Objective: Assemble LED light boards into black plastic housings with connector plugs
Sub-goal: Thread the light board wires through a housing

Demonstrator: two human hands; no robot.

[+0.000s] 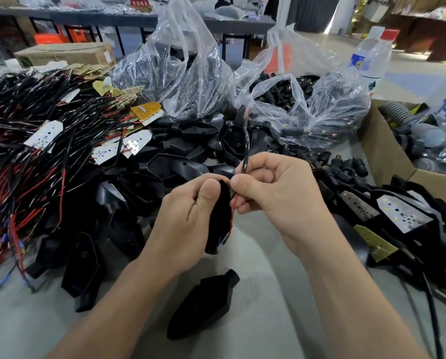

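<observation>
- At the middle of a grey worktable, seen from a head camera, two bare hands work close together just above the surface.
- The left hand curls its fingers and thumb around a black, pointed-oval plastic housing, held upright and edge-on to the camera.
- The right hand pinches a black sheathed cable between thumb and forefinger, just above the housing; the cable rises and curves away.
- A thin red wire runs from that pinch down the side of the housing.
- The LED board on this cable is hidden, so I cannot tell whether it is seated inside.
- Judged step: feeding the board's lead through the housing.
- The next move probably calls for drawing the cable through while the left hand steadies the shell, then fitting a plug.
- A second black housing lies loose on the table nearer the camera.
- Behind the hands sits a heap of empty black housings.
- To the left sprawls a tangle of silver LED boards on red and black wires.
- Behind, a clear plastic bag of black connector plugs stands open.
- To the right lie housings with boards fitted.
</observation>
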